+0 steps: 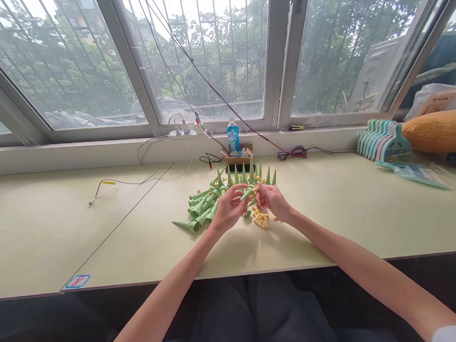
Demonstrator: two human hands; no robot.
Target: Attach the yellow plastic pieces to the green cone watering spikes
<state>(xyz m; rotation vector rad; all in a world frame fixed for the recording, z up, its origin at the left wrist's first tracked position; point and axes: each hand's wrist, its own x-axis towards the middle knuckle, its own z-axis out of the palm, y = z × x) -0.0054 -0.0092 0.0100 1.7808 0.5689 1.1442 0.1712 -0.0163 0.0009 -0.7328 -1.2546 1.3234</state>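
Note:
My left hand (227, 210) is closed around a green plastic cone (247, 193) and holds it above the pale table (102, 237). My right hand (273, 200) pinches at the cone's end, with a small yellow piece (255, 189) at its fingertips. Under my hands lies a scatter of small yellow pieces (261, 220). Left of them is a heap of green cones (200, 207) lying flat. Behind my hands several green cones (251, 174) stand upright in a row.
A blue-labelled bottle (233, 137) stands by a small cardboard box (238, 158) at the window sill. Red and black wires (292, 152) and a white cable (100, 185) trail over the table. Green and pink plastic parts (383, 139) are stacked at far right beside an orange cushion (436, 130).

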